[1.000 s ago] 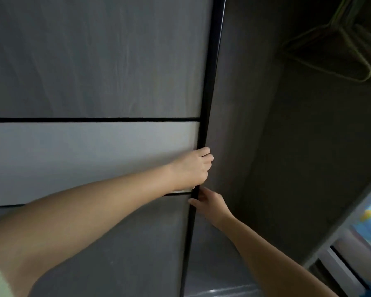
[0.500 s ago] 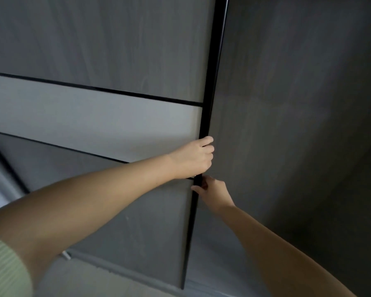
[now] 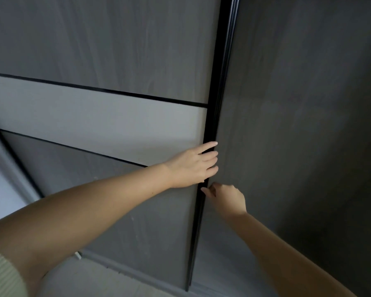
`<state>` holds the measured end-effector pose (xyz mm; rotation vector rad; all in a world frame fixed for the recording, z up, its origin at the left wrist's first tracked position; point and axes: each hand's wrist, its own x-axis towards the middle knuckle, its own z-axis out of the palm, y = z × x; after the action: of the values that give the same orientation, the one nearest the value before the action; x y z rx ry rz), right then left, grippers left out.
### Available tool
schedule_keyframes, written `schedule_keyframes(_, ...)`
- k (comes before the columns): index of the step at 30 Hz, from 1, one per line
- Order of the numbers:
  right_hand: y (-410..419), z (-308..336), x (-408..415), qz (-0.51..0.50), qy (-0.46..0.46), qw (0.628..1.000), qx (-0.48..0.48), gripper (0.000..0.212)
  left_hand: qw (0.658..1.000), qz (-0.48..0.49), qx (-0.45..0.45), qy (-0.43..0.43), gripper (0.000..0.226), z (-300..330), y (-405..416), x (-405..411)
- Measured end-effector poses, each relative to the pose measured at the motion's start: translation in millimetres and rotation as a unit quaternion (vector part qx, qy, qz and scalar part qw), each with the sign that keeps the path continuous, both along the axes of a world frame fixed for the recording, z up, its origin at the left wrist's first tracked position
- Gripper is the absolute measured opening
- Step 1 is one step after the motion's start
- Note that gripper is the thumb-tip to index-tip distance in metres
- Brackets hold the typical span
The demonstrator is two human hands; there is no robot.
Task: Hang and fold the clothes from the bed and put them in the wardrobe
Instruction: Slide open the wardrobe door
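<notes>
Closest to the camera there's a bit of pale green ribbed sleeve (image 3: 0, 277) down in the lower left corner, with the bare left forearm running up from it toward the middle. The pale floor (image 3: 90, 281) shows at the bottom, meeting the base of the wardrobe.

The right hand (image 3: 227, 198) comes in from the lower right, curled up loosely with its thumb and fingertips pinching the thin black metal edge strip (image 3: 214, 116) of the door. Just above it, the left hand (image 3: 193, 166) lies flat with fingers straight and pressed together, its fingertips wrapping over that same black strip.

The strip belongs to the grey wood-grain sliding wardrobe door (image 3: 116, 39), which fills the left and centre of the view and has a lighter off-white horizontal band (image 3: 94, 118) across its middle, framed by thin black lines. To the right of the strip is a darker grey wood-grain panel (image 3: 298, 125) sitting in shadow; can't tell if that's another door or the side of the wardrobe. The clothes and the bed are out of frame, so only the wardrobe front is visible.
</notes>
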<state>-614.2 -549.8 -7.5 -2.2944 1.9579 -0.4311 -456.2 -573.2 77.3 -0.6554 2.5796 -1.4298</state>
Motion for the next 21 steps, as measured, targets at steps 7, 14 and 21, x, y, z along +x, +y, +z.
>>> schedule_keyframes(7,0.3,8.0,-42.0,-0.054,-0.042,0.997,-0.032,0.042,0.992,0.052,0.072,0.091,0.02,-0.3,-3.1,-56.9)
schedule_keyframes(14,14.4,26.1,-137.6,-0.171,0.053,0.984,-0.022,0.048,0.962,0.081,0.202,0.167,0.029,-12.4,-10.9,-151.8)
schedule_keyframes(21,80.3,25.6,-255.1,-0.345,0.076,0.935,0.016,0.043,0.902,0.013,0.368,0.227,0.031,-28.2,0.0,-287.2)
